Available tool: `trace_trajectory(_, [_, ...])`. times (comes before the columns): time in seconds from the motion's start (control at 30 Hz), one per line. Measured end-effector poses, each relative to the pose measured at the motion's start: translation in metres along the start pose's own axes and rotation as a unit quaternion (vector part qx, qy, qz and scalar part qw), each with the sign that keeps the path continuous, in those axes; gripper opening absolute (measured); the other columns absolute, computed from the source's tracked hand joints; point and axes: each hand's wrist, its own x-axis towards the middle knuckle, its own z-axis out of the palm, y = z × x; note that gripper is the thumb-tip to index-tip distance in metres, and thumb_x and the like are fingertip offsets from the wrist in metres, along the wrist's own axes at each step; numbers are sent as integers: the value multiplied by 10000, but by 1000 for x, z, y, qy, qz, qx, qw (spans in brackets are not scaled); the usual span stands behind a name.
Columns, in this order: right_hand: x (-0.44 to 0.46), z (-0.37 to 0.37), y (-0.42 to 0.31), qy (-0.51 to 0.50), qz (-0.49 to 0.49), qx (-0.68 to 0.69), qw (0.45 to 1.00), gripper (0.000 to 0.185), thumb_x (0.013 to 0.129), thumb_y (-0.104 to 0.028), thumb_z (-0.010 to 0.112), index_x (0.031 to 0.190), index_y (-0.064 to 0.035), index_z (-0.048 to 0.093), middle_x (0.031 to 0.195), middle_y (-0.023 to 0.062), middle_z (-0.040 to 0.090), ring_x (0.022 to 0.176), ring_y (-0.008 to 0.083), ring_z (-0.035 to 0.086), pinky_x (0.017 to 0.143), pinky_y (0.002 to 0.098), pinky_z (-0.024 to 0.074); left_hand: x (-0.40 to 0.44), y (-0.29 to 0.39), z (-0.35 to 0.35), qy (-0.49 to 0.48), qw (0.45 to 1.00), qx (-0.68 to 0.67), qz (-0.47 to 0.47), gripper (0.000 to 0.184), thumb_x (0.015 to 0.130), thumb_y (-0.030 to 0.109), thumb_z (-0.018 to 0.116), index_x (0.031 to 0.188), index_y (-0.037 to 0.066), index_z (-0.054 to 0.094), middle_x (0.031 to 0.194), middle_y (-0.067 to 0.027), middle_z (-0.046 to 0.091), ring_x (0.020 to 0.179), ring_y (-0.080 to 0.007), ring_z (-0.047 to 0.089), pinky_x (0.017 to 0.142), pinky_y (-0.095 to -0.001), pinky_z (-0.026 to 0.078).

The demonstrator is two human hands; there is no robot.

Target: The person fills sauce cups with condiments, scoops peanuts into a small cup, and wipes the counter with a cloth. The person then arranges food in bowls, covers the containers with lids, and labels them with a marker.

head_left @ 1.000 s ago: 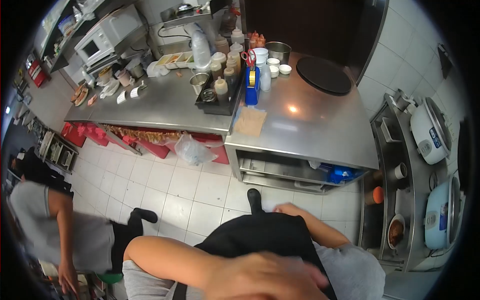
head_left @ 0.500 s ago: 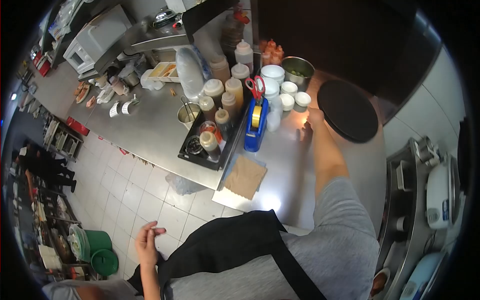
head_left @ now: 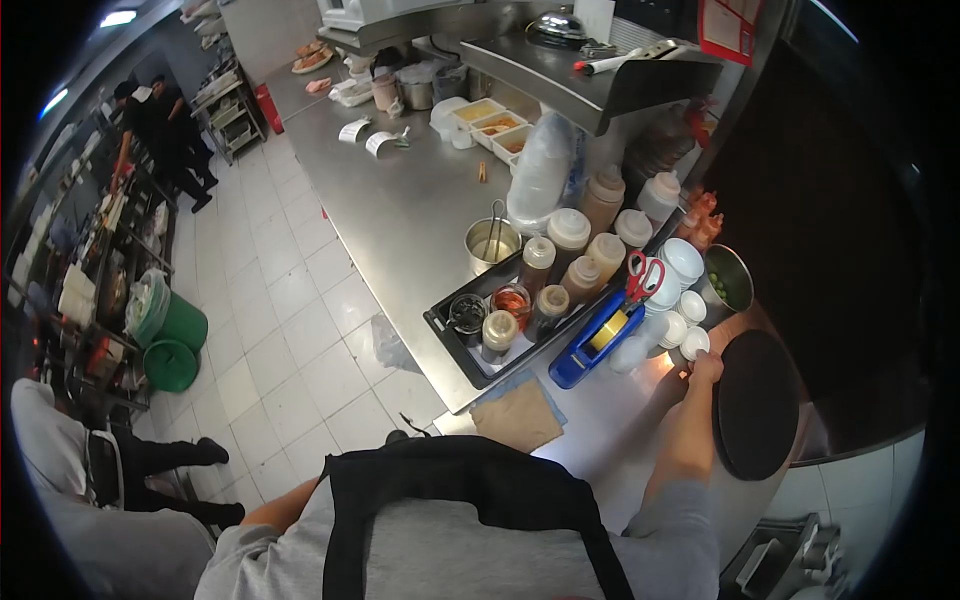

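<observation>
My right hand (head_left: 707,367) reaches to the nearest of several small white bowls (head_left: 695,344) on the steel counter. Its fingers are closed at the bowl's near rim, and their tips are partly hidden. Just right of this hand lies a round black tray (head_left: 757,405). Larger white bowls (head_left: 682,262) are stacked behind the small ones, beside a metal pot (head_left: 727,278) with green pieces in it. A blue tape dispenser (head_left: 598,345) with red-handled scissors (head_left: 643,275) stands to the left. My left hand is out of sight; only part of that arm shows, by the apron.
A black tray (head_left: 463,352) holds squeeze bottles (head_left: 568,230) and jars. A folded brown cloth (head_left: 517,415) lies at the counter's corner. A person in grey (head_left: 50,435) stands close on the left; other people (head_left: 165,130) are farther back. Green bins (head_left: 175,335) stand on the floor.
The view has swung left and tilted up. My right hand has come closer to the small white bowl and now meets its rim. My left hand has dropped out of view.
</observation>
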Motion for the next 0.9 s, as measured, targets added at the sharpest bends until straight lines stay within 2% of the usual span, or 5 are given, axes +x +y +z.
trace_trajectory(0.17, [-51, -18, -44, 92, -223, -242, 940, 177, 829, -159, 635, 977, -68, 667, 849, 123, 635, 750, 302, 631, 688, 398, 513, 24, 22, -1, -21, 998, 21, 49, 376, 875, 241, 613, 1156, -7, 576, 992, -209, 639, 961, -287, 621, 904, -388, 470])
trace_trajectory(0.47, [-153, -72, -158, 169, -444, -67, 877, 195, 897, -114, 613, 1062, -22, 661, 947, 88, 572, 794, 159, 584, 678, 294, 487, 69, -18, -93, 138, 967, 156, 145, 539, 723, 323, 745, 1161, 50, 591, 1184, -267, 536, 1137, -414, 517, 1007, -421, 411])
trace_trajectory(0.53, [-209, -84, -190, 112, -514, 61, 848, 187, 900, -61, 606, 1065, 16, 650, 999, 81, 561, 825, 139, 577, 697, 277, 493, 53, 38, -118, 338, 889, 266, 156, 488, 717, 204, 751, 1171, 155, 578, 1416, -238, 286, 1253, -436, 388, 1034, -452, 376])
trace_trajectory(0.63, [-302, -89, -229, 31, -582, 30, 812, 180, 867, 25, 598, 1041, 34, 645, 1010, 103, 560, 851, 163, 570, 718, 257, 487, 60, 135, -184, 470, 805, 256, 254, 580, 743, 119, 720, 1274, 138, 486, 1418, -238, 295, 1298, -432, 315, 1068, -479, 314])
trace_trajectory(0.9, [-490, 56, -350, -418, -582, -171, 676, 234, 733, -29, 728, 962, -54, 693, 838, 69, 612, 692, 188, 611, 613, 298, 507, 198, 286, -354, 477, 731, 273, 405, 534, 785, 199, 687, 1282, 167, 493, 1427, -193, 302, 1312, -392, 299, 1054, -488, 292])
